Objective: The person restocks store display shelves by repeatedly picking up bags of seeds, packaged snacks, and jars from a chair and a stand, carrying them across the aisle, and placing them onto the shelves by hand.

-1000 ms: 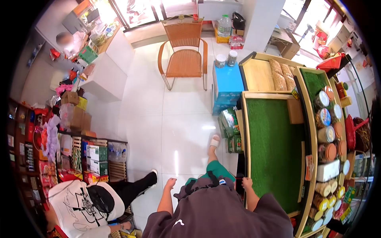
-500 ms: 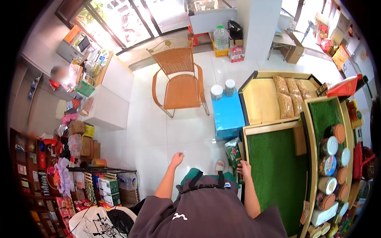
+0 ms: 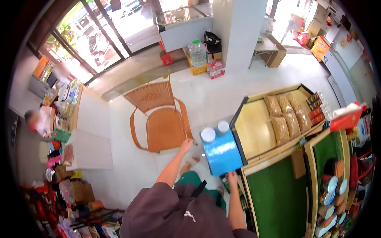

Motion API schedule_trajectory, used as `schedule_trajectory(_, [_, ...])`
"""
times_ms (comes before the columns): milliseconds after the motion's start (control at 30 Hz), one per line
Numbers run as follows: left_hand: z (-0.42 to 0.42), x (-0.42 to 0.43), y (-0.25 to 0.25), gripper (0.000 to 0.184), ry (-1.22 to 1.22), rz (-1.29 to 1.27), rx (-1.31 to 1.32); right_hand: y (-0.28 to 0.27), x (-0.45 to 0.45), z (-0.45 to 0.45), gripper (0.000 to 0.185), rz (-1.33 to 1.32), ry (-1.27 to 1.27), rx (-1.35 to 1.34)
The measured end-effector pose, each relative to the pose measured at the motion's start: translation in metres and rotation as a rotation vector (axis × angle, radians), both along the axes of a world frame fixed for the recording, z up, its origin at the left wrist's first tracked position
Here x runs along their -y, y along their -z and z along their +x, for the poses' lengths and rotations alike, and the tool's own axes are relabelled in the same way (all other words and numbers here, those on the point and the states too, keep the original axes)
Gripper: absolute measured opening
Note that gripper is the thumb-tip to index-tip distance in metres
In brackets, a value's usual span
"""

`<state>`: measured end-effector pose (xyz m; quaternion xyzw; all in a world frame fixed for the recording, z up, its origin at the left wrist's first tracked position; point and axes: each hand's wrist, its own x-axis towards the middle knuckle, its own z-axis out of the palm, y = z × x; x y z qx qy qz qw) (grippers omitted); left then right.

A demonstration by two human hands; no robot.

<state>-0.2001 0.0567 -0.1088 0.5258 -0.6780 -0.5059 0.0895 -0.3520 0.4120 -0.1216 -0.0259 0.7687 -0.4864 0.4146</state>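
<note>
My left hand [image 3: 186, 145] is held out in front of me, loosely open and holding nothing that I can see. In this view it overlaps the front of the right armrest of a brown woven chair [image 3: 164, 129]; whether it touches is unclear. My right hand [image 3: 232, 178] hangs with relaxed, slightly bent fingers near the front edge of a blue box-like stand [image 3: 223, 152]. On that stand are two jars, a wider white-lidded jar [image 3: 208, 135] and a narrower jar [image 3: 223, 127]. Below my right hand, a green package [image 3: 243, 200] is partly hidden by my arm.
At right, a wooden display bin [image 3: 254, 115] holds several bags of brown snacks [image 3: 286, 121]. A green-lined bin [image 3: 278, 198] and a shelf of jars [image 3: 330, 183] stand nearer. A person [image 3: 39, 121] is behind the left counter [image 3: 93, 119]. A large water bottle [image 3: 197, 54] stands by the pillar.
I have stepped forward, so the chair and blue stand are nearer. My left hand has come up to the chair's armrest in view; my right hand has moved from the green-lined bin's edge to the stand.
</note>
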Motion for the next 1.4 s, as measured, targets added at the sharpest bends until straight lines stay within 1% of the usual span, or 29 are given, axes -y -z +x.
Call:
schedule_trajectory(67, [-0.02, 0.026, 0.021, 0.045, 0.149, 0.02, -0.122, -0.019, 0.067, 0.017, 0.042, 0.016, 0.186, 0.341])
schedule_trajectory(100, [-0.032, 0.034, 0.038, 0.049, 0.175, 0.061, -0.134, -0.024, 0.094, 0.02, 0.052, -0.073, 0.171, 0.487])
schedule_trajectory(167, [-0.054, 0.041, 0.05, 0.054, 0.223, 0.219, -0.189, -0.025, 0.147, 0.022, 0.055, -0.085, 0.185, 0.501])
schedule_trajectory(200, [-0.059, 0.037, 0.074, 0.053, 0.261, 0.055, -0.136, -0.023, 0.171, 0.027, 0.059, -0.1, 0.196, 0.507])
schedule_trajectory(233, [-0.065, 0.036, 0.049, 0.052, 0.291, 0.105, -0.095, -0.016, 0.189, 0.033, 0.059, -0.089, 0.198, 0.522])
schedule_trajectory(267, [-0.071, 0.036, 0.039, 0.052, 0.325, 0.309, -0.226, -0.011, 0.199, 0.039, 0.059, -0.097, 0.208, 0.505])
schedule_trajectory(333, [-0.074, 0.027, 0.011, 0.051, 0.229, 0.456, -0.2, 0.002, 0.226, 0.031, 0.059, -0.143, 0.225, 0.44])
schedule_trajectory(400, [-0.075, 0.023, 0.02, 0.052, 0.209, 0.472, -0.27, 0.011, 0.231, 0.035, 0.058, -0.166, 0.226, 0.415])
schedule_trajectory(433, [-0.071, 0.019, 0.023, 0.052, 0.18, 0.482, -0.338, 0.013, 0.228, 0.037, 0.058, -0.293, 0.284, 0.46])
schedule_trajectory(467, [-0.071, 0.021, 0.016, 0.052, 0.186, 0.49, -0.334, 0.015, 0.227, 0.04, 0.059, -0.426, 0.34, 0.501])
schedule_trajectory(533, [-0.073, 0.027, -0.008, 0.057, 0.154, 0.614, -0.302, 0.003, 0.231, 0.041, 0.058, -0.403, 0.461, 0.584])
schedule_trajectory(567, [-0.073, 0.025, 0.002, 0.057, 0.166, 0.613, -0.297, -0.008, 0.235, 0.039, 0.058, -0.387, 0.576, 0.667])
schedule_trajectory(600, [-0.076, 0.021, 0.024, 0.058, 0.195, 0.455, -0.284, -0.024, 0.243, 0.039, 0.058, -0.397, 0.591, 0.664])
schedule_trajectory(633, [-0.077, 0.011, 0.036, 0.059, 0.227, 0.304, -0.271, -0.044, 0.249, 0.043, 0.057, -0.276, 0.522, 0.587])
schedule_trajectory(667, [-0.072, 0.007, 0.028, 0.059, 0.262, 0.306, -0.267, -0.056, 0.254, 0.053, 0.056, -0.162, 0.462, 0.511])
schedule_trajectory(733, [-0.056, 0.005, 0.005, 0.061, 0.3, 0.337, -0.168, -0.054, 0.244, 0.078, 0.057, -0.29, 0.564, 0.499])
schedule_trajectory(800, [-0.011, -0.014, 0.007, 0.06, 0.243, 0.365, -0.182, -0.028, 0.238, 0.127, 0.057, -0.489, 0.734, 0.411])
schedule_trajectory(833, [-0.004, -0.025, 0.015, 0.057, 0.345, 0.305, -0.177, -0.032, 0.224, 0.134, 0.054, -0.497, 0.739, 0.393])
schedule_trajectory(867, [0.011, -0.04, -0.019, 0.054, 0.349, 0.367, -0.183, -0.021, 0.214, 0.153, 0.052, -0.608, 0.816, 0.332])
schedule_trajectory(900, [0.02, -0.051, -0.024, 0.052, 0.343, 0.386, -0.185, -0.038, 0.206, 0.161, 0.053, -0.568, 0.906, 0.287])
schedule_trajectory(933, [0.033, -0.067, -0.027, 0.051, 0.325, 0.403, -0.182, -0.059, 0.193, 0.17, 0.063, -0.517, 0.963, 0.284])
schedule_trajectory(1000, [0.035, -0.103, -0.059, 0.047, 0.359, 0.533, -0.233, -0.046, 0.157, 0.191, 0.075, -0.403, 1.002, 0.031])
schedule_trajectory(1033, [0.034, -0.118, -0.059, 0.047, 0.477, 0.542, -0.227, -0.06, 0.134, 0.192, 0.075, -0.422, 1.11, -0.015])
schedule_trajectory(1133, [0.041, -0.168, -0.062, 0.047, 0.746, 0.578, -0.292, -0.12, 0.055, 0.224, 0.084, -0.484, 1.197, -0.015])
schedule_trajectory(1200, [0.037, -0.23, -0.105, 0.051, 1.028, 0.774, -0.068, -0.139, -0.006, 0.252, 0.086, -0.515, 1.345, -0.028])
schedule_trajectory(1267, [0.038, -0.283, -0.114, 0.056, 1.329, 0.809, 0.051, -0.136, -0.049, 0.288, 0.085, -0.517, 1.445, -0.047])
schedule_trajectory(1333, [0.042, -0.34, -0.112, 0.061, 1.589, 0.88, 0.209, -0.137, -0.087, 0.324, 0.085, -0.657, 1.695, -0.065])
schedule_trajectory(1367, [0.05, -0.37, -0.119, 0.071, 1.653, 0.9, 0.319, -0.158, -0.106, 0.341, 0.082, -0.537, 1.729, -0.066])
schedule_trajectory(1400, [0.058, -0.398, -0.123, 0.071, 1.687, 0.904, 0.322, -0.154, -0.119, 0.356, 0.082, -0.533, 1.756, -0.088])
